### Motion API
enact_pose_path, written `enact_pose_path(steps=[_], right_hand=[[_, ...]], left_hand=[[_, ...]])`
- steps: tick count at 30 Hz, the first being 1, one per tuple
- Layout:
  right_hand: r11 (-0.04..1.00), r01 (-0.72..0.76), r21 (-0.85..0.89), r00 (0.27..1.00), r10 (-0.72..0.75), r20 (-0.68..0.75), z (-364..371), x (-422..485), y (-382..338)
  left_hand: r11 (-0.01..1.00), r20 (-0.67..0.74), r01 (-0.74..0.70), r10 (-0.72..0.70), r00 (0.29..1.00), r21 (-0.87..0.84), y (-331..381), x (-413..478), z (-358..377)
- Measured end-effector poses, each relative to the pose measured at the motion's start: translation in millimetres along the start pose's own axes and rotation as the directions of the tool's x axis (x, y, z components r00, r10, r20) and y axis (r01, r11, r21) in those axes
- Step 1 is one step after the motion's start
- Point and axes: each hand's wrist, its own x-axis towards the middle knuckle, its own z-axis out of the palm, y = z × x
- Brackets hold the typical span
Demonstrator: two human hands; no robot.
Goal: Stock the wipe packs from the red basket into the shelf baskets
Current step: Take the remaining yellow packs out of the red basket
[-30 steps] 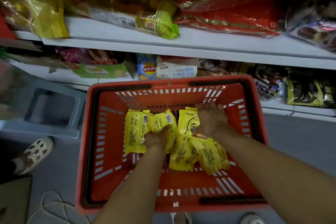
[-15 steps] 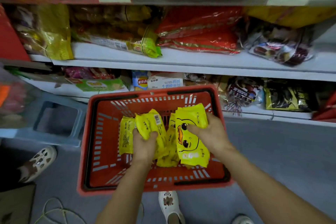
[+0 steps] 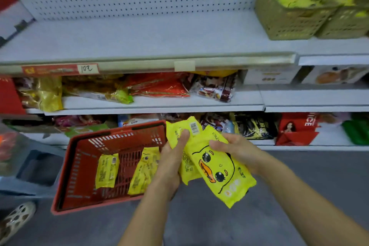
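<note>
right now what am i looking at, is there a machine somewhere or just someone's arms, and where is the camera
No machine here: a person works with bare hands. The single picture comes from a camera worn on their head, looking forward and down at shop shelves. The left hand grips yellow wipe packs, printed backs showing; the right hand holds a duck-face pack. Lower left is the red basket, with two more packs lying in it. On the upper shelf, top right, stand green shelf baskets, blurred, with something yellow inside.
</note>
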Motion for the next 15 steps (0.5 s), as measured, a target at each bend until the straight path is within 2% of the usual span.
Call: enact_pose_path(steps=[2,4,6,8,9,11,13,15], right_hand=[[0.989,0.049,-0.136,0.998,-0.044,0.040,-28,-28,-13],[0.955,0.108,-0.278,0.994,-0.106,0.020,-51,-51,-24],[0.932,0.126,-0.339,0.983,-0.164,-0.087,-78,-67,-30],[0.940,0.117,-0.321,0.957,-0.193,-0.217,-107,-83,-34],[0.957,0.116,-0.266,0.942,-0.191,-0.275,-123,-91,-35],[0.990,0.141,0.003,0.923,-0.130,-0.363,-154,-106,-33],[0.942,0.185,0.279,0.926,-0.072,-0.371,-177,-116,-27],[0.893,0.231,0.385,0.931,-0.088,-0.353,-190,-116,-26]], left_hand=[[0.997,0.070,-0.029,0.024,0.997,0.078,1,-16,39],[0.991,0.082,-0.056,0.047,0.996,0.118,0,-26,73],[0.987,0.068,-0.094,0.085,0.994,0.129,0,-30,106],[0.982,0.032,-0.143,0.140,0.990,0.120,2,-29,136],[0.980,0.013,-0.165,0.164,0.986,0.109,4,-27,151],[0.972,-0.027,-0.217,0.220,0.975,0.091,10,-21,178],[0.956,-0.057,-0.284,0.288,0.956,0.069,18,-13,207],[0.938,-0.072,-0.346,0.346,0.935,0.020,27,-5,238]])
